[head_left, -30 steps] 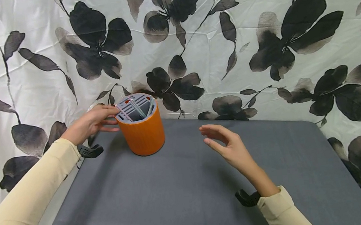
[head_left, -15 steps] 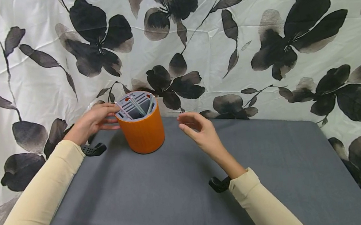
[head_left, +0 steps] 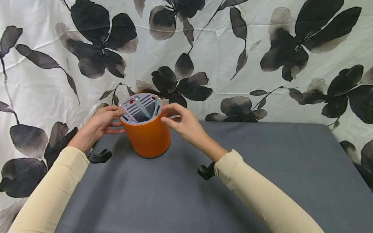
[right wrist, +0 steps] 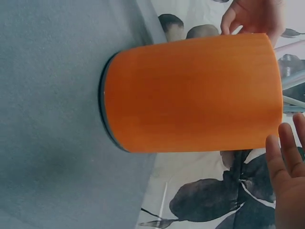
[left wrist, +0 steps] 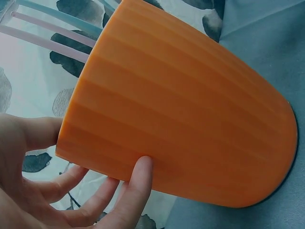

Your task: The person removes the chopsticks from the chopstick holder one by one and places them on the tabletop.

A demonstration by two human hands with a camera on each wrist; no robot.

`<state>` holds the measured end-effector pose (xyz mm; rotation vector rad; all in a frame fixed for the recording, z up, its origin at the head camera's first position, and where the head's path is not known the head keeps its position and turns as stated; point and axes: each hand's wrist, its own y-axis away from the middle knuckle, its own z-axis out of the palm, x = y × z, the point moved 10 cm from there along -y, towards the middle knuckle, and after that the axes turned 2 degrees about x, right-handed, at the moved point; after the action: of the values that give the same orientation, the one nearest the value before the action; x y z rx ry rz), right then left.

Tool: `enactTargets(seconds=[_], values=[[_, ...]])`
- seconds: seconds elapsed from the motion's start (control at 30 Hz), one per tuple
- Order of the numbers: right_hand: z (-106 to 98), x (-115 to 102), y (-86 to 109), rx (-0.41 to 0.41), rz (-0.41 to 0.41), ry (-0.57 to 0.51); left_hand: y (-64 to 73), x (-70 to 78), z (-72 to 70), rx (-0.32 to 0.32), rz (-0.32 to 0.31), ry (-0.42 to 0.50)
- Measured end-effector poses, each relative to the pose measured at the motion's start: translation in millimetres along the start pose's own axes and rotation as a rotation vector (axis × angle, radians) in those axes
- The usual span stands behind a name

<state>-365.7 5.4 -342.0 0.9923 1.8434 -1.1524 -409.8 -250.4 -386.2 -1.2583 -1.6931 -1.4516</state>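
An orange cylindrical utensil holder (head_left: 149,139) stands upright near the back of the table, with a grey slotted top (head_left: 130,108). Several thin pastel sticks (head_left: 142,109) lean in its open compartment. At its left side is my left hand (head_left: 96,125); in the left wrist view its fingers lie loosely extended, with one fingertip (left wrist: 144,164) against the orange wall. My right hand (head_left: 184,123) is at the right side, fingertips right at the rim. The right wrist view shows that hand's fingers (right wrist: 288,148) spread beside the holder's upper edge.
A grey cloth (head_left: 169,209) covers the table. Behind it hangs a white curtain (head_left: 228,62) with dark flowers, close to the holder. Black wrist straps show at the left wrist (head_left: 99,156) and the right wrist (head_left: 206,171).
My right hand has moved left and away from me, from over the cloth to the holder's right rim. The left hand stays at the holder's left side, and the holder stands in place.
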Motion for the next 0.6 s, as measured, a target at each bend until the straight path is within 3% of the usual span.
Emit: enactTargets(seconds=[0.27, 0.6], values=[[9.5, 5.4, -21.6, -0.023, 0.041, 0.077, 0.5, 1.6, -0.7, 0.009, 0.014, -0.019], [17.7, 4.7, -34.4, -0.038, 0.018, 0.185, -0.2, -1.9, -1.6, 0.019, 0.019, -0.017]])
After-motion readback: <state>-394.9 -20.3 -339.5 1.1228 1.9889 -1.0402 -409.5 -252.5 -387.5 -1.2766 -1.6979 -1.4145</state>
